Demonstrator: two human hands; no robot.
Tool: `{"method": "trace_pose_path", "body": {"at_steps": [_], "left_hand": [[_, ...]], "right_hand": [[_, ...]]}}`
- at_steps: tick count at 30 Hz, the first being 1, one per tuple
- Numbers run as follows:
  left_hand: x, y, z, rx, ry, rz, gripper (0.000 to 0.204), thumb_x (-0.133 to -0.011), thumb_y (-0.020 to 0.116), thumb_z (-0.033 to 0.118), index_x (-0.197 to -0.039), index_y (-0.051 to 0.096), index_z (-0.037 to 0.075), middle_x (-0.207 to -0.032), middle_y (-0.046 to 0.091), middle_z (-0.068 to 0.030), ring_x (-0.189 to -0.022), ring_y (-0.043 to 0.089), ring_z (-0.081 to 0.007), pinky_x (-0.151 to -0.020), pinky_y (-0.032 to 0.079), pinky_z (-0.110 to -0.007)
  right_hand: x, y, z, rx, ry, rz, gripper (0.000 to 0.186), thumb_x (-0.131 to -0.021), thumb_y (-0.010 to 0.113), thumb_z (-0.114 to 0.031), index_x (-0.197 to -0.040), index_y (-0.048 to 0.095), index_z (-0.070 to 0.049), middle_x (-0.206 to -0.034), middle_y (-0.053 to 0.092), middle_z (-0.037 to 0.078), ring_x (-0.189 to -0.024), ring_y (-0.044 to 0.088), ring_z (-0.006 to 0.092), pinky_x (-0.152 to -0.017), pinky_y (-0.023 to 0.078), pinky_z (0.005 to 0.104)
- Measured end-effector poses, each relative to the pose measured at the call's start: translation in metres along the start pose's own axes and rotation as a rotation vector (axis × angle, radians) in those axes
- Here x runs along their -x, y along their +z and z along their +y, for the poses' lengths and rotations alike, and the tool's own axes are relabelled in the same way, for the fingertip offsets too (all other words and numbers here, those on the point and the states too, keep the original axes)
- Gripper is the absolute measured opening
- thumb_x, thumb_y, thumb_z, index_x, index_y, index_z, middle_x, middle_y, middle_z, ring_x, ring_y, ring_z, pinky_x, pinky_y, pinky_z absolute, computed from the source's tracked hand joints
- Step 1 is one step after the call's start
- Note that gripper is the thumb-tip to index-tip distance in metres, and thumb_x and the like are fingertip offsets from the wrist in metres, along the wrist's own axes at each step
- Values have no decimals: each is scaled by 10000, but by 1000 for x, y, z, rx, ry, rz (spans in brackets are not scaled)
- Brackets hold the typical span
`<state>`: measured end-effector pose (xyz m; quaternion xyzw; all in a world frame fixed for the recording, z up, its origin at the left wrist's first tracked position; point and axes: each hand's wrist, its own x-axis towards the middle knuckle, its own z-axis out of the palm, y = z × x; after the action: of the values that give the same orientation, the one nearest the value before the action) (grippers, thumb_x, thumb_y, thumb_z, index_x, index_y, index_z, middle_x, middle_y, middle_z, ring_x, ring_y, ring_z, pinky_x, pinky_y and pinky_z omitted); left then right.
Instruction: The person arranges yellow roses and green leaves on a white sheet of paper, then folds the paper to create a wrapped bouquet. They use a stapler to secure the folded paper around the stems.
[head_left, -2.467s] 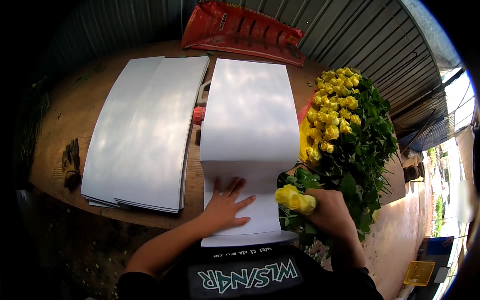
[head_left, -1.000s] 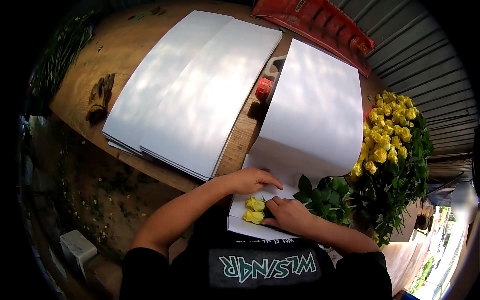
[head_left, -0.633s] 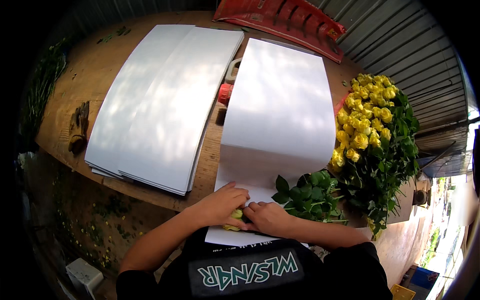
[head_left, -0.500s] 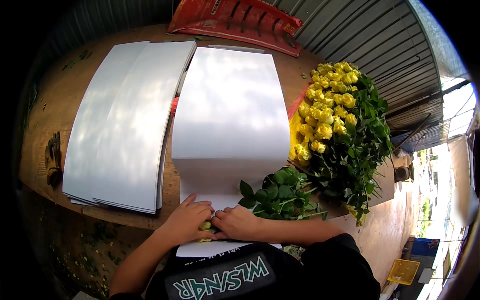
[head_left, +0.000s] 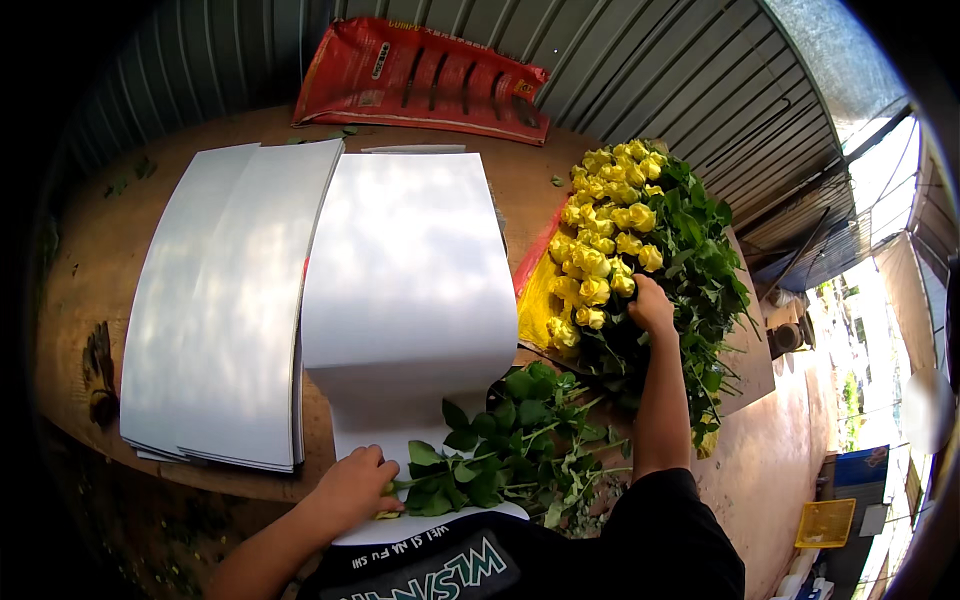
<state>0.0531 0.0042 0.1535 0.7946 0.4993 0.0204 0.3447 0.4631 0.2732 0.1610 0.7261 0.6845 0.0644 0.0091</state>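
My left hand (head_left: pixel 352 490) is closed over flower heads at the near end of a white paper sheet (head_left: pixel 410 260); only bits of yellow show by its fingers. From there leafy green rose stems (head_left: pixel 490 465) point right across the sheet. The sheet's far part bulges up and folds over above its near part. My right hand (head_left: pixel 653 308) is stretched out to the heap of yellow roses (head_left: pixel 605 225) on the right. Its fingers are closed at one rose (head_left: pixel 622 280) on the heap's near side; the fingertips are partly hidden among leaves.
A stack of white sheets (head_left: pixel 225 310) lies on the wooden table (head_left: pixel 75 300) at left, with a dark, dirty glove (head_left: pixel 100 375) beside it. A red printed sack (head_left: pixel 420 80) leans against the corrugated wall at the back. A yellow crate (head_left: pixel 826 523) stands far right.
My right hand has left the near end of the sheet and reached up and right to the rose heap. The left hand stays by the flower heads. The whole view has shifted.
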Motion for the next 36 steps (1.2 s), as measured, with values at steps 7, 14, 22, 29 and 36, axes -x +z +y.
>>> {"method": "trace_pose_path", "body": {"at_steps": [7,14,22,29,36], "left_hand": [[-12,-7,25,-188,-134,-213,349,-740,604,320,-853,595,-11,-843,546,-164,-793,562,-302,-713,462,-373],[-13,9,43,-219,-277,-139,356,-739,598,352,-825,621,7,-837,559,-164,-786,568,-295,-692,472,-363],[-13,11,52,-183,-415,-40,397,-759,570,397,-808,631,8,-847,558,-143,-815,564,-271,-686,472,-350],[-11,22,46,-292,-318,96,402,-765,577,390,-769,636,-8,-845,515,-135,-796,514,-272,-658,460,-336],[-17,25,40,-175,-211,53,441,-778,555,415,-770,623,-21,-752,547,-147,-699,566,-285,-607,467,-352]], "right_hand": [[17,-34,21,-157,9,624,311,-767,518,-101,-1077,515,-129,-1016,538,57,-923,521,236,-857,317,397],[-33,-25,45,-29,-57,316,298,-746,507,-35,-1030,542,-114,-975,525,76,-864,534,296,-730,428,386],[-38,10,76,-995,-45,601,276,-723,569,10,-986,567,-75,-950,593,57,-881,577,206,-781,430,298],[61,-126,71,-505,-260,986,221,-745,556,-55,-962,538,-15,-942,570,97,-868,538,244,-794,409,316],[112,-179,28,-915,-571,690,174,-768,557,-66,-894,568,54,-892,566,153,-804,580,230,-719,471,306]]}}
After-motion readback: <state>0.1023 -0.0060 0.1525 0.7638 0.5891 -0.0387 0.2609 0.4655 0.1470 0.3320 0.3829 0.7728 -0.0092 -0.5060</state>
